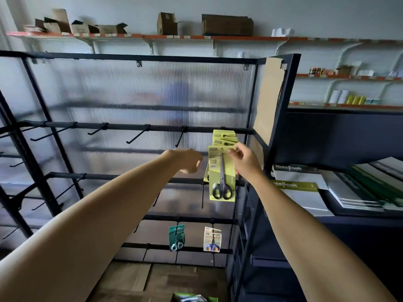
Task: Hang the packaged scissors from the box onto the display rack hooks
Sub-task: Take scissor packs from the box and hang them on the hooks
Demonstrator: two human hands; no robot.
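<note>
Your right hand (244, 162) pinches the top of the yellow-green carded pack of black-handled scissors (222, 173) at the black rack's right hook; your left hand (187, 160), loosely curled and empty, sits just left.

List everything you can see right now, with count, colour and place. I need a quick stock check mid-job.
yellow-green scissor packs: several, on the rack's top right hook, front one held
teal pack: one, lower hook
white-orange pack: one, lower hook, right of teal
display rack: one, black, most hooks bare
notebooks: stacked, white and green, right shelf
cardboard boxes: several, brown, top wall shelf
left hand: one, fingers curled, beside the packs
right hand: one, pinches the front pack's top
</note>
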